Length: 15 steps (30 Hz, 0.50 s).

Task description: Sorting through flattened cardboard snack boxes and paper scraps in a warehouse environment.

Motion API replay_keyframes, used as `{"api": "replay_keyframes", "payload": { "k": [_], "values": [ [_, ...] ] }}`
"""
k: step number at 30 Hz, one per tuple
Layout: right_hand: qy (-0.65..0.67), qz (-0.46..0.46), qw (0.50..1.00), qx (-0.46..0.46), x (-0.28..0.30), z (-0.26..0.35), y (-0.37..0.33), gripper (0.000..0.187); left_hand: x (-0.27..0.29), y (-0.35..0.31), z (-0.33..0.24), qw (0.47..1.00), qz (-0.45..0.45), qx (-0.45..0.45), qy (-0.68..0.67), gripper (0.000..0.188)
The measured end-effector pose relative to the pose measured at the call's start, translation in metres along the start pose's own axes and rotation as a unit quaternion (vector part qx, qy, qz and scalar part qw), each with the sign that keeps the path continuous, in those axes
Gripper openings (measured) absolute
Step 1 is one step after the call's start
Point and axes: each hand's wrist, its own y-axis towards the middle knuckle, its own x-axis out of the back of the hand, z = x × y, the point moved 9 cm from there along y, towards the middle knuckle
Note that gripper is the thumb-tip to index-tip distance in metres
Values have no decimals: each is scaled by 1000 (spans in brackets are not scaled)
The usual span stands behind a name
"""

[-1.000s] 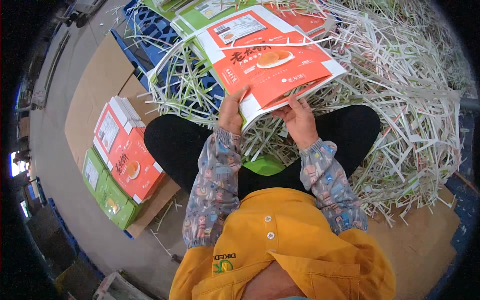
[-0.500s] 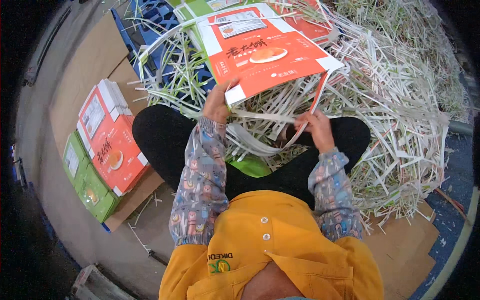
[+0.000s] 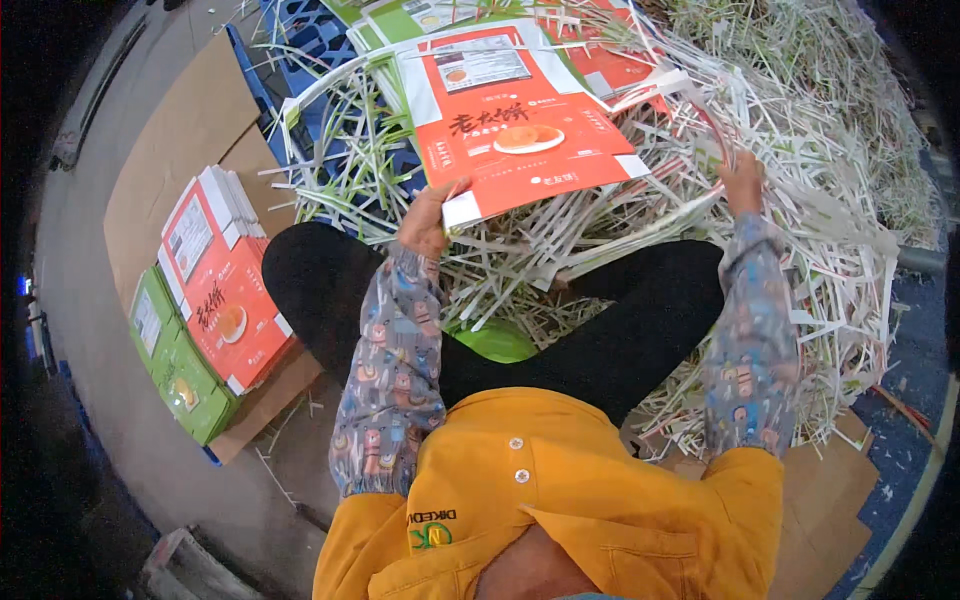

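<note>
A flat orange-red printed carton sheet (image 3: 540,110) with white flaps lies across the heap in front of my knees. My left hand (image 3: 425,222) is closed on its near left corner, thumb on top. Out to the right, my right hand (image 3: 742,185) is pinched around a thin paper strip (image 3: 715,125), which arcs back toward the sheet's far right side. Whether the strip is still joined to the sheet I cannot tell. Green carton sheets (image 3: 375,35) and another orange-red sheet (image 3: 610,60) show partly beneath and behind it.
Shredded paper strips (image 3: 800,290) pile high on the right and between my legs. A stack of orange-red cartons (image 3: 232,305) beside green cartons (image 3: 175,360) stands on brown cardboard (image 3: 165,190) at the left. Blue pallet plastic (image 3: 300,50) shows behind.
My right hand has swung outward, right and away from me, drawing the strip off the sheet's right edge. The left hand keeps its corner grip; the sheet has shifted slightly.
</note>
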Motion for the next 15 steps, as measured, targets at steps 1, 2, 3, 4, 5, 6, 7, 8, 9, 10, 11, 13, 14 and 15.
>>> {"api": "replay_keyframes", "payload": {
  "k": [1, 2, 3, 4, 5, 6, 7, 8, 9, 10, 11, 13, 14, 15],
  "values": [
    [99, -79, 992, -3, 27, 46, -11, 23, 8, -2, 0, 1000, -3, 1, 3, 27],
    [192, -161, 968, -11, 56, 79, -30, 24, 10, -3, 1, 1000, 1, 4, 6, 26],
    [314, -39, 942, -112, 36, 85, -47, 26, 12, 1, 9, 1000, -10, 20, -10, 27],
    [419, 84, 878, -213, 14, 93, -75, 27, -3, -1, 12, 1000, -15, 13, -10, 27],
    [474, 144, 844, -207, -1, 115, -100, 27, -16, -1, 16, 1000, -7, 17, -11, 27],
    [524, 203, 803, -200, -15, 140, -125, 26, -26, -1, 20, 1000, 1, 20, -12, 27],
    [451, 75, 881, -120, 11, 164, -131, 26, -27, 0, 23, 1000, 0, 21, -12, 27],
    [363, -54, 929, -35, 41, 190, -140, 26, -27, 1, 20, 1000, 9, -13, -1, 28],
    [367, -50, 929, -32, 47, 202, -143, 26, -26, 0, 16, 999, 17, -47, 9, 29],
    [315, -144, 938, -30, 77, 205, -146, 29, -25, -1, 17, 999, 14, -47, 8, 29],
    [261, -235, 936, -27, 100, 208, -152, 31, -23, -3, 18, 999, 7, -46, 15, 30],
    [518, -10, 845, -132, 52, 204, -151, 34, -24, 0, 23, 999, 8, -43, 17, 32],
    [706, 219, 637, -219, 9, 229, -167, 37, -24, -1, 25, 999, 8, -45, 15, 32],
    [768, 259, 535, -240, -4, 246, -172, 37, -29, -2, 31, 999, 13, -33, 18, 32]
  ]
}}
